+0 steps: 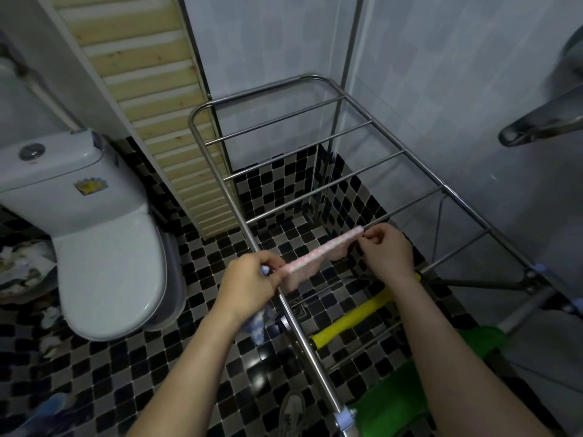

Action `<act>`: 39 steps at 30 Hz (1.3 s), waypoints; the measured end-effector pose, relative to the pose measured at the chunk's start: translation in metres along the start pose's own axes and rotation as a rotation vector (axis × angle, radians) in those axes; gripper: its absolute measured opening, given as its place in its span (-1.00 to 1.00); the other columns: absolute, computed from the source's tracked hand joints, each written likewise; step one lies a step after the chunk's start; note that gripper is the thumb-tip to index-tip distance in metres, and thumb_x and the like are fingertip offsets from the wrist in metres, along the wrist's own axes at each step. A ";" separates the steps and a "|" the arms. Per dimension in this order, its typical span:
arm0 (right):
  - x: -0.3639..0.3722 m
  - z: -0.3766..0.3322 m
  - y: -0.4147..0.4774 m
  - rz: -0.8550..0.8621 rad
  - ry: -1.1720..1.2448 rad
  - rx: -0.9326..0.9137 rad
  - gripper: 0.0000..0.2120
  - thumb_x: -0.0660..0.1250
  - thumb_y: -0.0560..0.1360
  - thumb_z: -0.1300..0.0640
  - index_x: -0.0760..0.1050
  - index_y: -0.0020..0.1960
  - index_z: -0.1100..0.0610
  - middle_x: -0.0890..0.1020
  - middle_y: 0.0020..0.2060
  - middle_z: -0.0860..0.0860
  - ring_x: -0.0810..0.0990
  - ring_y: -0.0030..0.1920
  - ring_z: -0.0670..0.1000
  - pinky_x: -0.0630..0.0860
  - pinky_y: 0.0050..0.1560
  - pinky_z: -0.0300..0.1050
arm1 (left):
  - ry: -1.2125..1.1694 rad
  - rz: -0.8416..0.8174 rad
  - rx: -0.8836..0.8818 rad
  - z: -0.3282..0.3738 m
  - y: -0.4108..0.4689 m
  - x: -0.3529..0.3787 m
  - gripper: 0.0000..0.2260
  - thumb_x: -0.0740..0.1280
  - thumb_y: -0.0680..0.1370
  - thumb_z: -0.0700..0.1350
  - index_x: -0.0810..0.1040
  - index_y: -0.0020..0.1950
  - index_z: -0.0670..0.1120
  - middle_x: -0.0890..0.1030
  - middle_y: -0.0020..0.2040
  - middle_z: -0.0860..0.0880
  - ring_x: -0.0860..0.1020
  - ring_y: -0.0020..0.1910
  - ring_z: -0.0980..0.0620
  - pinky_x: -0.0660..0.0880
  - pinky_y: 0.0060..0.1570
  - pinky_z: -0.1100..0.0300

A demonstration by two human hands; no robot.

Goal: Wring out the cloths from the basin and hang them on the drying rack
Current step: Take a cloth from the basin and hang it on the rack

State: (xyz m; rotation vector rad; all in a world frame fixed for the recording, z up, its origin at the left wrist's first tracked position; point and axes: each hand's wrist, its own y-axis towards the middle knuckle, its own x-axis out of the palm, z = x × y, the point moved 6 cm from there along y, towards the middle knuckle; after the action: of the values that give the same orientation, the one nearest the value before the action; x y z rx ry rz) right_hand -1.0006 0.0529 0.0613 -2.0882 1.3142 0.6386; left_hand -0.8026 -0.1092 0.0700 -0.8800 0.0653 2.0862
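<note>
A small pink cloth (318, 257) with a white dotted edge is stretched along one bar of the steel drying rack (318, 159), near the rack's left rail. My left hand (252, 282) pinches the cloth's left end; a blue-and-white patterned cloth (257, 326) also hangs down from under this hand. My right hand (386, 250) pinches the pink cloth's right end over the bar. A green cloth (397, 402) lies over the rack's near end, under my right forearm. The basin is out of view.
A white toilet (104, 247) stands to the left on the black-and-grey tiled floor. A yellow bar (350, 320) lies under the rack. A slatted wooden panel (164, 121) leans against the wall. A tap spout (536, 127) juts in at right.
</note>
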 end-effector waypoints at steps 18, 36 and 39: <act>0.008 -0.081 -0.173 -0.882 0.551 -0.146 -0.57 0.42 0.46 0.19 0.44 0.29 -0.04 0.68 0.05 -0.06 0.67 0.00 -0.05 0.58 -0.01 -0.10 | -1.295 -0.057 -0.081 0.054 -0.096 -0.046 -0.66 0.37 0.31 -0.42 0.53 0.02 -0.13 0.57 -0.20 -0.16 0.61 -0.29 -0.06 0.63 -0.28 0.09; -0.033 -0.062 -0.266 -0.558 1.079 0.121 -0.49 0.45 0.31 0.00 0.55 0.10 0.36 0.59 0.01 0.30 0.55 -0.03 0.21 0.43 -0.04 0.00 | -0.501 0.270 0.259 0.055 -0.220 -0.059 -0.89 0.53 0.40 -0.08 0.62 -0.21 0.06 0.63 -0.23 0.04 0.55 -0.22 0.10 0.50 -0.17 0.22; -0.030 -0.068 -0.267 -0.512 1.128 0.133 -0.59 0.42 0.42 0.07 0.56 0.09 0.38 0.63 0.00 0.33 0.63 -0.04 0.25 0.60 -0.11 -0.01 | -0.467 -0.040 0.407 0.078 -0.235 -0.042 -0.66 0.62 0.27 -0.05 0.55 -0.07 0.05 0.61 -0.12 0.08 0.55 -0.11 0.10 0.51 -0.03 0.26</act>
State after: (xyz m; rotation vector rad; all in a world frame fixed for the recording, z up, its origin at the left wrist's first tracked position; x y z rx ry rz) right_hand -0.7627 0.1165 0.1887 -2.5764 1.1407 -0.9558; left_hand -0.6598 0.0389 0.2143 -0.1425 0.2115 2.0861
